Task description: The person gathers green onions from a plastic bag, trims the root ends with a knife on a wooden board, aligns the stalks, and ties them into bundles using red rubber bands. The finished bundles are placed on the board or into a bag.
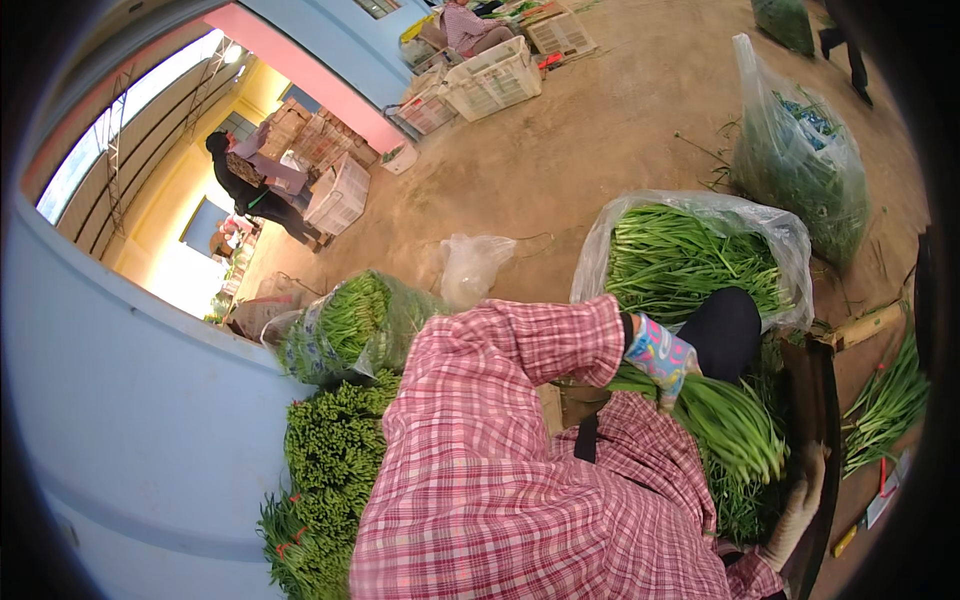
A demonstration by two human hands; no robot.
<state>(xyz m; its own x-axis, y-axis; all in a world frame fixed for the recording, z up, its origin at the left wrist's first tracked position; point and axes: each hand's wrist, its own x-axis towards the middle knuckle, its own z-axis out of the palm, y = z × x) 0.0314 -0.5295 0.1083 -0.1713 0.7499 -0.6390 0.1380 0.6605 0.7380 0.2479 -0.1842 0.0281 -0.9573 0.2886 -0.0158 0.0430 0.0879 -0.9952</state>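
My left hand (665, 358), in a patterned blue and pink glove cuff, grips a bunch of long green chive-like stalks (731, 424) above my lap. The pale ends of the bunch point down and to the right. My right hand (801, 499), in a beige knit glove, is beside the dark raised edge (821, 405) of a work surface. Its fingers are extended, with nothing seen in them. Beyond my dark-clad knee (724, 330) stands an open clear plastic bag (796, 251) packed with green stalks (686, 259).
Loose stalks (889, 401) and a yellow-handled tool (845, 540) lie on the work surface. A filled plastic bag (832, 180) stands farther off. Budded bunches (337, 442) and another bag of greens (352, 319) are along the blue wall (150, 420). People work near white crates (491, 82).
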